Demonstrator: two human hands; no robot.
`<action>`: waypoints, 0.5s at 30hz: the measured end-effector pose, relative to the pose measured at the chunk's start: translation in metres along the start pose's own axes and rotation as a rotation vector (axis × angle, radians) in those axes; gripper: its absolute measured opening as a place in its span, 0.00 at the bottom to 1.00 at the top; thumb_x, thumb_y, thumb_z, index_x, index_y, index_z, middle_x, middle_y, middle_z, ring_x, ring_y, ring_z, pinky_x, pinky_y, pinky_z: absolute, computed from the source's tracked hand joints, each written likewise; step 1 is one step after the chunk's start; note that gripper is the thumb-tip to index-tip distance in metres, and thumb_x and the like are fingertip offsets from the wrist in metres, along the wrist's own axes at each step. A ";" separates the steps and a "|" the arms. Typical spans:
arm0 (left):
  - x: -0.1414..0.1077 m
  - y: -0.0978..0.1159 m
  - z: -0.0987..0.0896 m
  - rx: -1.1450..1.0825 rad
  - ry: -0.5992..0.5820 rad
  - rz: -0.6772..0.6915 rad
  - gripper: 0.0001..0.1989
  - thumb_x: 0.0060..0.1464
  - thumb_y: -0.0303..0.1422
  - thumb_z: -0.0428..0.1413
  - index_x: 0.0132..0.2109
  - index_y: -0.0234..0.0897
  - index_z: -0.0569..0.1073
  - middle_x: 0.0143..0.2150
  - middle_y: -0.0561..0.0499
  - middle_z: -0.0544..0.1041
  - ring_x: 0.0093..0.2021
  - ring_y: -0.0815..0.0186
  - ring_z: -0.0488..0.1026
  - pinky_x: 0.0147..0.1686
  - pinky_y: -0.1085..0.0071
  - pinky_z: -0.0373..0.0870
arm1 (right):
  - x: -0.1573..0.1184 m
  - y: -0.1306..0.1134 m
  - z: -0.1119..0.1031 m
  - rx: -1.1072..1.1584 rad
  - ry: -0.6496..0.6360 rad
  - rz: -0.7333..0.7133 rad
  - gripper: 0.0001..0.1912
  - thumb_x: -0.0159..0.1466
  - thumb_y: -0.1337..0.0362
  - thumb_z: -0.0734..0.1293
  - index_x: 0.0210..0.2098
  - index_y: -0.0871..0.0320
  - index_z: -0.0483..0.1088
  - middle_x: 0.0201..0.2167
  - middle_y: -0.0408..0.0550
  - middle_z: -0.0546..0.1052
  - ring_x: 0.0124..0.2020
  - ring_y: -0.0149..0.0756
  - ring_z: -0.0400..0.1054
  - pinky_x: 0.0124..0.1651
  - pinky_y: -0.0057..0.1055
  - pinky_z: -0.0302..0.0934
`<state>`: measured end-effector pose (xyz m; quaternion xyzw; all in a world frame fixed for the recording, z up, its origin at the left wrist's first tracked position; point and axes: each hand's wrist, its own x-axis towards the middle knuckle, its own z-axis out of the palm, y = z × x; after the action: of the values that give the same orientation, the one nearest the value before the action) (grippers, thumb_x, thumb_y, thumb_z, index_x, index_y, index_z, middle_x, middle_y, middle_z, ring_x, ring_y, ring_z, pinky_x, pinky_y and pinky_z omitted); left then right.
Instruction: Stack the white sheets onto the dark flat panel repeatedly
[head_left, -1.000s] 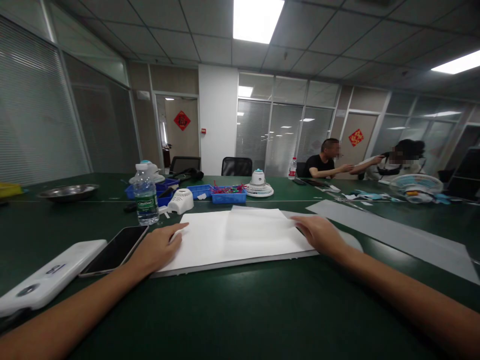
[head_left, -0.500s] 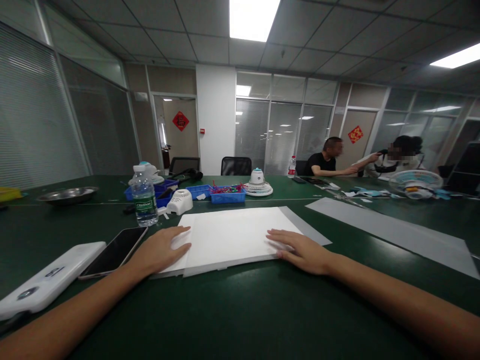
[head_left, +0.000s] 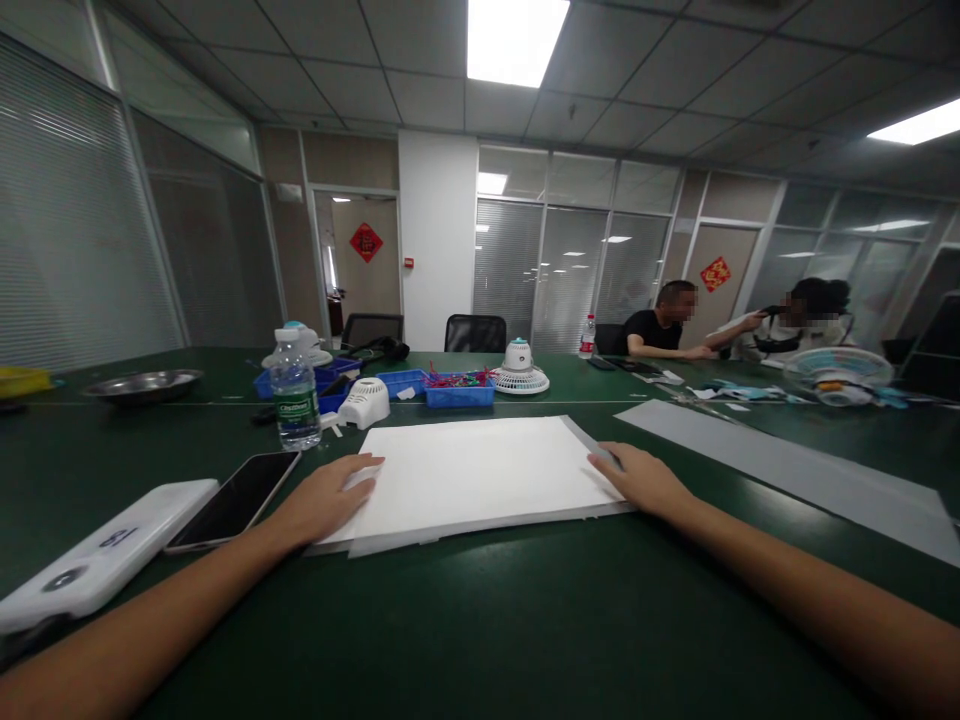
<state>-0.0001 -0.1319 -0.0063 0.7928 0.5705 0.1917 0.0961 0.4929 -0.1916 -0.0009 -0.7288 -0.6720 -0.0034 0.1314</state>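
A stack of white paper sheets [head_left: 480, 470] lies flat on the dark green table in front of me, its edges slightly uneven. My left hand [head_left: 334, 498] rests at the stack's left edge, thumb and fingers apart. At the right edge, my right hand [head_left: 641, 477] touches the paper with its thumb over the top and a gap between thumb and fingers. A narrow strip of grey translucent sheet [head_left: 579, 432] shows beside the right side of the stack; the rest is hidden.
Left of me are a white device [head_left: 112, 545], a phone [head_left: 234, 500] and a water bottle [head_left: 295, 395]. Behind the paper stand a white fan part [head_left: 365, 403], a blue bin [head_left: 459, 395] and a white fan base [head_left: 519, 372]. A long grey sheet [head_left: 787, 475] lies right. Two people sit beyond.
My right hand has moved right and slightly away from me, from on top of the paper to its right edge. The white sheet now covers more of the grey sheet. The left hand barely moved.
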 end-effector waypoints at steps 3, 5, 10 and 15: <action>0.000 0.000 0.000 -0.034 0.001 0.036 0.32 0.57 0.53 0.47 0.63 0.44 0.70 0.67 0.49 0.68 0.66 0.53 0.65 0.64 0.56 0.61 | -0.005 -0.010 0.003 0.017 0.008 -0.071 0.41 0.68 0.37 0.49 0.63 0.62 0.64 0.63 0.58 0.67 0.61 0.49 0.64 0.62 0.45 0.57; 0.000 0.000 0.000 -0.017 -0.002 0.029 0.33 0.55 0.53 0.51 0.63 0.44 0.69 0.67 0.49 0.67 0.66 0.52 0.65 0.64 0.56 0.61 | -0.007 -0.013 0.005 0.018 0.011 -0.124 0.40 0.68 0.37 0.49 0.63 0.58 0.65 0.63 0.54 0.68 0.61 0.46 0.64 0.62 0.43 0.57; 0.001 0.000 0.001 0.010 0.023 -0.006 0.31 0.53 0.49 0.53 0.62 0.45 0.72 0.67 0.49 0.68 0.65 0.52 0.66 0.64 0.56 0.61 | 0.014 0.016 0.000 -0.048 0.089 -0.135 0.35 0.69 0.40 0.50 0.63 0.55 0.65 0.61 0.52 0.70 0.59 0.45 0.66 0.61 0.41 0.59; -0.002 0.004 -0.002 0.023 0.013 -0.009 0.30 0.54 0.47 0.52 0.61 0.42 0.72 0.66 0.46 0.69 0.65 0.53 0.66 0.65 0.57 0.59 | 0.030 0.100 -0.015 -0.214 0.245 0.051 0.34 0.64 0.47 0.60 0.62 0.64 0.65 0.65 0.67 0.62 0.65 0.59 0.56 0.64 0.53 0.50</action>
<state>0.0021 -0.1357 -0.0030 0.7899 0.5769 0.1900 0.0842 0.5966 -0.1713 -0.0001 -0.7495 -0.6282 -0.1603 0.1341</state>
